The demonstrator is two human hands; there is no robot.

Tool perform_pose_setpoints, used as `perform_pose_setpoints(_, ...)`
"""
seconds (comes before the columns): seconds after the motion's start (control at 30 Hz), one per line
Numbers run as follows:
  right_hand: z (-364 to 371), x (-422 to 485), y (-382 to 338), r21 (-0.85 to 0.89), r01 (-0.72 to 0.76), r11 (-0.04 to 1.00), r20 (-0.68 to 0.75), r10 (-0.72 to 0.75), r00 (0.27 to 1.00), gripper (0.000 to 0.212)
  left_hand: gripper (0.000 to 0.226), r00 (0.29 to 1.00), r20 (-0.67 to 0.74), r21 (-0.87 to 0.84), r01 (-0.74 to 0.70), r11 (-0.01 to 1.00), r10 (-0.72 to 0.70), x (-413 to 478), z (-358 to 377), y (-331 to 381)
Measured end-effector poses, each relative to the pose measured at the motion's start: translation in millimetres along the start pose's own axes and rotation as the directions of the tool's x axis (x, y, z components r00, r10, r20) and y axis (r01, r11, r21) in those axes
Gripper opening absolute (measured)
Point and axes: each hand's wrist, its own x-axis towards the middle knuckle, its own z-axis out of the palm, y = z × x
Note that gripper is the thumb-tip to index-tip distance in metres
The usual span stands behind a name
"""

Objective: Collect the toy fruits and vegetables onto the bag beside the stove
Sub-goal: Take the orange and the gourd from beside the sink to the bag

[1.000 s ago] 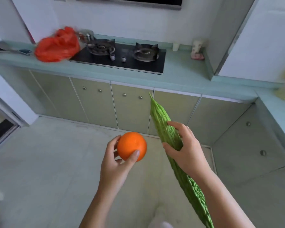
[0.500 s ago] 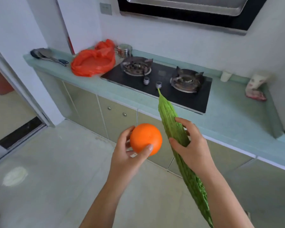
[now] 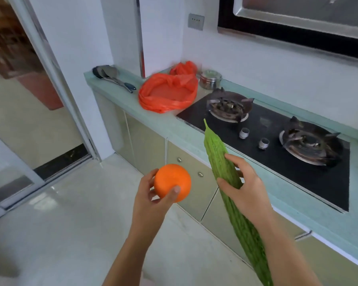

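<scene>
The round, smooth orange toy fruit (image 3: 172, 183) sits in the left hand (image 3: 153, 200), which is closed around it with the thumb across the front and the fingers behind. It looks like light, hard plastic with a shiny skin, so I judge it a little slippery and better cupped from below than pinched. The long green toy bitter gourd with a bumpy skin (image 3: 228, 188) is gripped by the right hand (image 3: 246, 189) near its upper third; its pointed tip rises in front of the edge of the stove and its lower part runs down along the forearm. It seems stiff and light, and the rough skin should give good hold, but because it is so long, a grip nearer the middle would probably keep it from swinging. Both toys are in the air in front of the cabinets, not yet over the pale green surface (image 3: 157, 124). The target, a crumpled orange-red plastic bag (image 3: 167, 93), lies open and flat on this surface just left of the black glass gas stove (image 3: 277, 129). It appears soft and thin, so the round fruit may roll off if set on its raised rim. Behind the bag stands a small metal tin (image 3: 210, 79), and to its left lie some dark ladles (image 3: 112, 76).
</scene>
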Motion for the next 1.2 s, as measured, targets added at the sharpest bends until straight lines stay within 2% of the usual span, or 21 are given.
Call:
perform_pose_setpoints(0.17, 59, 89, -49, -0.050, 0.055, 0.997, 0.036, -0.054, 0.998, 0.053, 0.069, 1.000, 0.011, 0.002, -0.020, 1.000, 0.020, 98, -45, 14)
perform_pose_setpoints(0.3, 113, 152, -77, -0.038, 0.096, 0.995, 0.059, -0.094, 0.994, 0.054, 0.072, 0.999, -0.016, 0.011, -0.036, 0.999, 0.036, 160, -80, 16)
perform_pose_setpoints(0.43, 157, 188, -83, -0.047, 0.102, 0.994, 0.158, -0.094, 0.983, 0.055, 0.070, 0.999, -0.035, 0.020, 0.012, 1.000, -0.011, 199, -93, 4)
perform_pose_setpoints(0.6, 179, 239, -70, -0.047, 0.046, 0.998, 0.182, -0.037, 0.983, 0.054, 0.071, 0.998, -0.011, 0.042, 0.064, 0.997, -0.063, 253, -91, -2)
perform_pose_setpoints(0.9, 216, 391, -50, 0.064, 0.090, 0.994, 0.107, -0.097, 0.990, 0.057, 0.057, 0.999, 0.039, 0.061, 0.033, 0.998, -0.036, 398, -62, 18)
perform_pose_setpoints(1.13, 185, 505, -7, 0.042, -0.008, 0.999, -0.039, 0.010, 0.999, 0.056, 0.064, 0.982, 0.144, 0.125, -0.137, 0.983, 0.119, 518, 0, 34)
perform_pose_setpoints(1.2, 188, 524, 2, 0.029, -0.039, 0.999, -0.052, 0.040, 0.998, 0.056, 0.066, 0.981, 0.178, 0.113, -0.104, 0.988, 0.082, 538, 14, 23)
